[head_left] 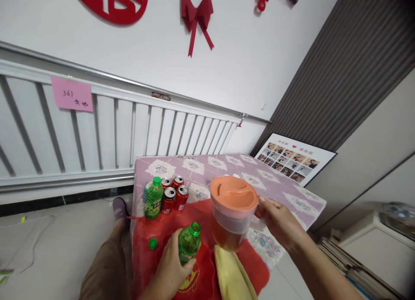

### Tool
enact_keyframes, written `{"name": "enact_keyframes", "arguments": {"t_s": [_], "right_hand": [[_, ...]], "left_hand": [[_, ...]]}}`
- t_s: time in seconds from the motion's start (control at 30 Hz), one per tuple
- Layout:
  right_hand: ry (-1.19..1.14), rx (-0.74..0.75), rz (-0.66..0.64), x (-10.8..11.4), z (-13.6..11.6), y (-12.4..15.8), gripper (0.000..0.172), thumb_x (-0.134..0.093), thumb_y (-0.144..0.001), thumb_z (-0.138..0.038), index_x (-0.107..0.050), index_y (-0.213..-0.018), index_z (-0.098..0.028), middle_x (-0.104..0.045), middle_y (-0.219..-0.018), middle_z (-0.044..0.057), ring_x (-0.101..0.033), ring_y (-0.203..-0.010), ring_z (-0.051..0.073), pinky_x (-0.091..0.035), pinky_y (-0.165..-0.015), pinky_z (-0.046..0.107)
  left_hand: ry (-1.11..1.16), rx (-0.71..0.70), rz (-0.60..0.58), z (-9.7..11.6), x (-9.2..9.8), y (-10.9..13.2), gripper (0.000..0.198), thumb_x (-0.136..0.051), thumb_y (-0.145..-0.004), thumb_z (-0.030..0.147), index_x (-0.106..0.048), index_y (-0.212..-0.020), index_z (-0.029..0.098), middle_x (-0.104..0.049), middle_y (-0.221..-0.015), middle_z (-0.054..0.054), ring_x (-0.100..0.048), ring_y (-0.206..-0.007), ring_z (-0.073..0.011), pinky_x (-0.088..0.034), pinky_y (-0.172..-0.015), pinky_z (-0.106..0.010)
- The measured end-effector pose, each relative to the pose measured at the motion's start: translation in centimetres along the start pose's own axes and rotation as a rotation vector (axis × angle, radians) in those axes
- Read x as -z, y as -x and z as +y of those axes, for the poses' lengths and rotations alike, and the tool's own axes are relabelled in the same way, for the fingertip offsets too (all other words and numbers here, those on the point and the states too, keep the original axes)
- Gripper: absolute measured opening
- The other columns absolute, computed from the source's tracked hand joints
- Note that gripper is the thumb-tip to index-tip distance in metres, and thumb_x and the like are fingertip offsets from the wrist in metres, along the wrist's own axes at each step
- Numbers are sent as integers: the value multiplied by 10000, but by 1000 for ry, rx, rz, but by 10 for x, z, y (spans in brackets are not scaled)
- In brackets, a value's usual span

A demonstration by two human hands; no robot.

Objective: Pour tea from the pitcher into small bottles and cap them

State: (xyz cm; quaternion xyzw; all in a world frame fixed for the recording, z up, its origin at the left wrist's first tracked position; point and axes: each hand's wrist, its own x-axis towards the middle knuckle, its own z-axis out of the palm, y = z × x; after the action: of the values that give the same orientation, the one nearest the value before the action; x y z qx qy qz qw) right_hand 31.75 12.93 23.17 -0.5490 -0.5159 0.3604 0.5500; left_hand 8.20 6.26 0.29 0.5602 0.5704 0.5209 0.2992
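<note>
My left hand [171,265] is wrapped round an uncapped green bottle [189,244], held a little tilted over a red tray [207,269]. By its handle, my right hand [275,218] grips a clear pitcher [230,222] with an orange lid [233,193]; brown-orange liquid fills its lower part. The pitcher is raised just right of the bottle, its base above a folded yellow cloth [230,274]. A green bottle cap [152,243] lies on the red cover left of my left hand. How full the bottle is, I cannot tell.
A capped green bottle [153,199] stands beside several red cans [169,199] at the table's left. The purple patterned tablecloth [227,164] reaches back to a white radiator [155,127]. A framed photo board [292,159] leans at the right, near a white cabinet [376,244].
</note>
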Motion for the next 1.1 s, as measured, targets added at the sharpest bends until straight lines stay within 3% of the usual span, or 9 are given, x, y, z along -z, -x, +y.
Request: {"name": "enact_keyframes", "arguments": {"t_s": [0.17, 0.37, 0.53, 0.7, 1.1], "right_hand": [[72, -48, -93, 9, -5, 14, 425, -761, -661, -546, -561, -474, -222, -500, -440, -17, -418, -454, 138, -331, -468, 292], [202, -77, -132, 14, -12, 25, 426, -737, -652, -584, -563, -492, -230, -503, -460, -8, -426, -479, 155, -327, -470, 296], [356, -59, -151, 13, -23, 32, 504, -681, -649, -667, -523, -493, -215, -401, -489, -39, -335, -505, 126, -261, -478, 272], [427, -36, -143, 8, -33, 37, 506, -688, -621, -657, -489, -462, -220, -361, -494, -40, -310, -516, 129, -247, -480, 271], [500, -30, -205, -1, -44, 36, 522, -685, -611, -695, -551, -473, -211, -399, -507, -21, -326, -527, 137, -255, -480, 270]], "left_hand": [[2, -5, -10, 1, 0, -1, 703, -683, -624, 173, -464, -1291, 142, -608, -1283, -160, -586, -1197, -299, -460, -1041, -470], [2, -16, -15, 6, 4, -2, 686, -684, -622, 165, -472, -1275, 145, -612, -1272, -153, -581, -1197, -294, -448, -1049, -461], [-14, -27, -27, 10, 6, -3, 671, -670, -628, 150, -465, -1267, 126, -606, -1265, -171, -575, -1191, -295, -443, -1048, -473], [-9, -30, -18, 10, 7, -2, 653, -679, -633, 160, -483, -1257, 175, -624, -1239, -123, -588, -1179, -281, -457, -1037, -456], [-8, -25, -11, 9, 6, -2, 696, -687, -627, 166, -454, -1283, 161, -604, -1262, -136, -571, -1185, -295, -448, -1041, -466]]}}
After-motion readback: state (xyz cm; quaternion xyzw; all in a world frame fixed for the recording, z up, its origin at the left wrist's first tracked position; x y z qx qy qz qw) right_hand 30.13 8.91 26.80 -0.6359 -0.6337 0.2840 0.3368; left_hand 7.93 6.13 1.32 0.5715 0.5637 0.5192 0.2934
